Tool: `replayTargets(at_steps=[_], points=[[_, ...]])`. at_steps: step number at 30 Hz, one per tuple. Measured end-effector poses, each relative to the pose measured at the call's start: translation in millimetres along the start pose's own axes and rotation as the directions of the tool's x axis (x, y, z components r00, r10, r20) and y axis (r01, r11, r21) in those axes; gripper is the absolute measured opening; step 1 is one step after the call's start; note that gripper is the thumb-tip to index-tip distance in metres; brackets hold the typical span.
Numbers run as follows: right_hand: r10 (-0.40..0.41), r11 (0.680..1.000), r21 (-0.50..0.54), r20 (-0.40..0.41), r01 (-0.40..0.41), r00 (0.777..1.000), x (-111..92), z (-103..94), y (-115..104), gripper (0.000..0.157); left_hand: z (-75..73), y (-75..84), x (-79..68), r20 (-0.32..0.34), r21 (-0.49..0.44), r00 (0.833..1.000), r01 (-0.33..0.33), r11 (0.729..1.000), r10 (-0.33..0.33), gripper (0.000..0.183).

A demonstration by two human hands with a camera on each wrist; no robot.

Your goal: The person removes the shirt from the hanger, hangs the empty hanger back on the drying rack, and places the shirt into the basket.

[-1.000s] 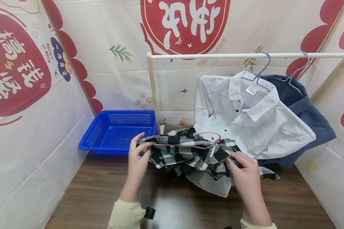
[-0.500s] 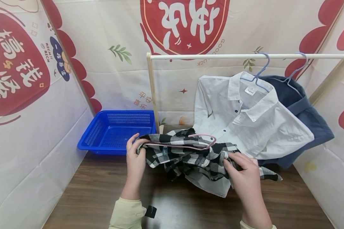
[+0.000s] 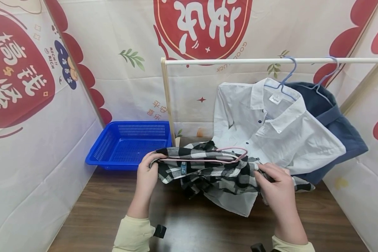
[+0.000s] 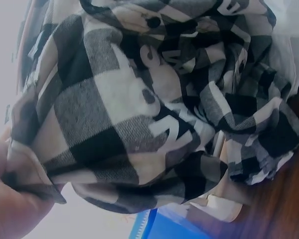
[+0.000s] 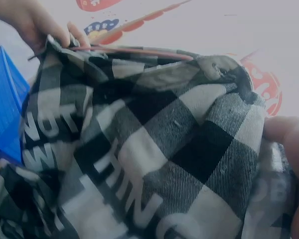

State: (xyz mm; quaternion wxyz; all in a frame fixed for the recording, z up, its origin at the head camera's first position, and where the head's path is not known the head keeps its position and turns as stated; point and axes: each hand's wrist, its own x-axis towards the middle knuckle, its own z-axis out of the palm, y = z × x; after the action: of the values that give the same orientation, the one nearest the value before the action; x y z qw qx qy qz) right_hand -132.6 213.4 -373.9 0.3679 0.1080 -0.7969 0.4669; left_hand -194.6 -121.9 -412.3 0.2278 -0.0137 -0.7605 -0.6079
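A black-and-white checked shirt (image 3: 204, 175) is held bunched above the table between both hands. Its collar area faces up, with a small dark label (image 3: 183, 167) inside. A pink hanger (image 3: 204, 160) lies along the shirt's opening, its hook pointing right. My left hand (image 3: 147, 171) pinches the shirt's left shoulder around the hanger's end. My right hand (image 3: 277, 183) pinches the shirt's edge on the right, beyond the hook. White printed letters show on the cloth in the right wrist view, where the left hand (image 5: 40, 25) appears at the far corner.
A blue plastic basket (image 3: 129, 166) stands at the back left. Behind the shirt is a rack with a white rail (image 3: 226, 62). A white shirt (image 3: 239, 115) and a dark blue shirt (image 3: 349, 136) hang there on bluish hangers. Printed cloth walls enclose the wooden table (image 3: 91, 210).
My right hand has moved right, drawing the checked shirt's edge wider. The hanger's hook shifted left, then back right. My left hand went slightly left and keeps its grip.
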Motion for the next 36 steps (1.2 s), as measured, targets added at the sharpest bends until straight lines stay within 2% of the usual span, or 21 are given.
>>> replayTargets(at_steps=[4, 7, 10, 15, 20, 22, 24, 27, 31, 33, 35, 36], points=[[0.025, 1.000, -0.005, 0.012, -0.025, 1.000, 5.9, -5.6, 6.1, 0.019, -6.3, 2.8, 2.2, 0.103, 0.022, 0.995, 0.011, 1.000, -0.013, 0.037], [0.060, 0.998, -0.012, 0.003, -0.060, 0.998, 8.1, -8.7, 10.2, 0.018, -11.9, 4.0, 3.4, 0.200, 0.053, 0.979, 0.023, 0.998, -0.033, 0.040], [0.098, 0.995, -0.023, 0.009, -0.098, 0.995, 9.1, -11.5, 13.2, 0.018, -17.7, 3.4, 4.6, 0.297, 0.077, 0.953, 0.041, 0.996, -0.062, 0.042], [0.137, 0.990, -0.025, 0.019, -0.137, 0.990, 10.8, -14.4, 16.9, 0.018, -26.2, 2.0, 5.2, 0.409, 0.098, 0.907, 0.060, 0.993, -0.096, 0.045], [0.178, 0.984, -0.027, 0.005, -0.177, 0.984, 11.5, -15.3, 20.6, 0.017, -32.6, 0.4, 6.0, 0.501, 0.021, 0.860, 0.102, 0.995, -0.098, 0.044], [0.188, 0.982, -0.022, -0.002, -0.188, 0.982, 11.3, -15.3, 22.7, 0.017, -34.6, -0.6, 6.1, 0.521, -0.010, 0.849, 0.107, 0.994, -0.086, 0.042], [0.195, 0.981, -0.010, -0.008, -0.195, 0.981, 10.9, -15.2, 24.6, 0.017, -35.9, -1.2, 6.2, 0.525, -0.040, 0.848, 0.114, 0.993, -0.077, 0.038], [0.188, 0.982, 0.017, -0.019, -0.187, 0.982, 10.5, -15.0, 26.6, 0.016, -36.2, -1.9, 6.8, 0.512, -0.073, 0.855, 0.141, 0.987, -0.085, 0.036], [0.157, 0.986, 0.052, -0.036, -0.155, 0.987, 9.4, -15.3, 28.3, 0.016, -34.3, -4.0, 9.1, 0.429, -0.015, 0.892, 0.167, 0.986, -0.145, 0.032], [0.141, 0.989, 0.058, -0.038, -0.139, 0.989, 9.0, -15.1, 28.9, 0.017, -33.4, -5.1, 10.0, 0.389, 0.033, 0.903, 0.182, 0.983, -0.180, 0.029], [0.129, 0.990, 0.068, -0.042, -0.126, 0.991, 8.9, -14.6, 29.1, 0.017, -32.9, -5.8, 10.4, 0.370, 0.058, 0.904, 0.205, 0.977, -0.212, 0.027], [0.123, 0.990, 0.068, -0.043, -0.120, 0.991, 8.9, -14.1, 29.1, 0.017, -32.6, -5.8, 10.5, 0.381, 0.053, 0.898, 0.219, 0.974, -0.222, 0.027]])
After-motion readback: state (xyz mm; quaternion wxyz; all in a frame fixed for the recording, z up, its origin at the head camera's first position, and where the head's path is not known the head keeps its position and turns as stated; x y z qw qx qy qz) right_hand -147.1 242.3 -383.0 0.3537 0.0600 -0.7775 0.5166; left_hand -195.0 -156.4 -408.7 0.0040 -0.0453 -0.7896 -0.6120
